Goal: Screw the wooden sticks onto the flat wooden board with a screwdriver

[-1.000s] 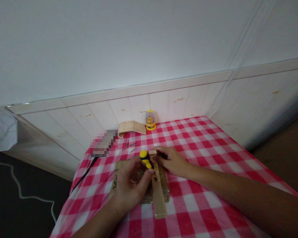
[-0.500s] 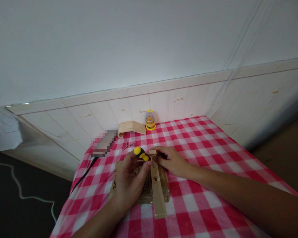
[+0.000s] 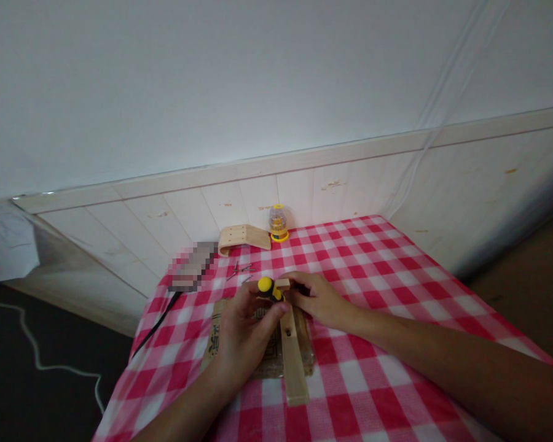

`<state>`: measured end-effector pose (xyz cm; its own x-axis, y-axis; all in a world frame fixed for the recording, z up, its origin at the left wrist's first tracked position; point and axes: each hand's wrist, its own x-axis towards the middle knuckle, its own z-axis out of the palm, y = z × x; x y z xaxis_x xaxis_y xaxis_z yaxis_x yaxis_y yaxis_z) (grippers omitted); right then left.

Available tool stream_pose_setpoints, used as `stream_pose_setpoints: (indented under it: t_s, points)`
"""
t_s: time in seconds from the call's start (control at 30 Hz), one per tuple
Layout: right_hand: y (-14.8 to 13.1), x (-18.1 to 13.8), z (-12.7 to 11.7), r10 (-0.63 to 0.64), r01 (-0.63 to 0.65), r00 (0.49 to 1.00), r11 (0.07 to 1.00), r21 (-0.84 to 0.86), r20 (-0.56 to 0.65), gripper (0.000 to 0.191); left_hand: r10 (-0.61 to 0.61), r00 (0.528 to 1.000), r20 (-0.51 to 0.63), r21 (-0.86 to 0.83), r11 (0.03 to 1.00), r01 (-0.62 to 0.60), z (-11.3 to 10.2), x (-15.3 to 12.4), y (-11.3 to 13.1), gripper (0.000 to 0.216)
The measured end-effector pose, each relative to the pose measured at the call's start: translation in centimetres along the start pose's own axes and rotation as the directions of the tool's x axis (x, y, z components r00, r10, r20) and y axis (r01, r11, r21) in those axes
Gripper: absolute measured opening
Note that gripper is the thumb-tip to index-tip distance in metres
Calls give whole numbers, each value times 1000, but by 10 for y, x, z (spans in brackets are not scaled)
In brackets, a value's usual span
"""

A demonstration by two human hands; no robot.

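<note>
My left hand [image 3: 245, 331] is closed around a stubby yellow-and-black screwdriver [image 3: 271, 288], whose tip is hidden behind the thumb. It is held over the far part of a light wooden bar [image 3: 295, 371], which shows a dark hole near its middle. My right hand [image 3: 316, 298] grips the far end of the wood, at a small wooden block [image 3: 282, 283]; its fingertips are partly hidden. Underneath lies a brown printed package [image 3: 212, 337] with a shiny wrapping.
Several screws [image 3: 243, 269] lie beyond my left hand. Against the wall stand a curved wooden piece [image 3: 244, 236] with holes and a clear yellow-based container [image 3: 279, 224]. A blurred-out object [image 3: 193, 267] with a black cable is at left. A red-and-white checked cloth [image 3: 373, 374] covers the table.
My left hand has shifted slightly right, and the screwdriver has come more upright over the bar. A screw hole that showed on the bar is now covered. My right hand has stayed put.
</note>
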<state>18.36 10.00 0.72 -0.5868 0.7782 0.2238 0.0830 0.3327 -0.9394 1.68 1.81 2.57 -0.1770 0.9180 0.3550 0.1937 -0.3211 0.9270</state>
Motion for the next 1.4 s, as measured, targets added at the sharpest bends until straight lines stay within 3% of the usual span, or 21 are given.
stream_pose_setpoints:
  t_s: [0.7, 1.0, 1.4]
  points:
    - [1, 0, 0, 11, -11, 1000, 1000, -23, -10, 20, -14, 998, 67, -26, 1000, 16, -1, 1, 1, 13]
    - [-1, -1, -1, 21, -21, 1000, 999, -35, -14, 15, 16, 1000, -7, -53, 998, -17, -2, -5, 1, 19]
    - [0, -2, 0, 32, -32, 999, 999, -3, -15, 13, 76, 995, 71, -1, 997, -76, -8, -10, 1, 20]
